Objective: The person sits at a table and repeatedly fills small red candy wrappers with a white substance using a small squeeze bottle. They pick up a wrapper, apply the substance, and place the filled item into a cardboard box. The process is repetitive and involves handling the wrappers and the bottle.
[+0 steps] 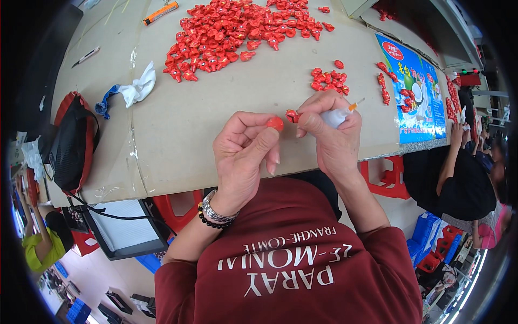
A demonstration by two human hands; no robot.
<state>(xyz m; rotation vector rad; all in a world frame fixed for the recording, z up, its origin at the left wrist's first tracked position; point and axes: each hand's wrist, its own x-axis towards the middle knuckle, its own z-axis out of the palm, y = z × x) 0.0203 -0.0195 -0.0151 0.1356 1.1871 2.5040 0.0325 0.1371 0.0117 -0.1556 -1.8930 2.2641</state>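
Between thumb and fingers my left hand (245,143) pinches a round red plastic piece (275,123). Just across from it, my right hand (334,132) holds a small red part (292,116) with a dark opening at the fingertips. A white squeeze bottle (335,116) with an orange collar and a thin needle tip is tucked in the same right hand, its tip pointing up and right. The two red pieces are close but apart. Beyond my hands lies a small cluster of red parts (329,81).
A large heap of red parts (226,35) covers the table's far middle. At right lies a blue printed sheet (418,89) with red parts on it. On the left are a black and red bag (75,140), a crumpled white cloth (139,86), a pen (86,56) and an orange tube (161,13).
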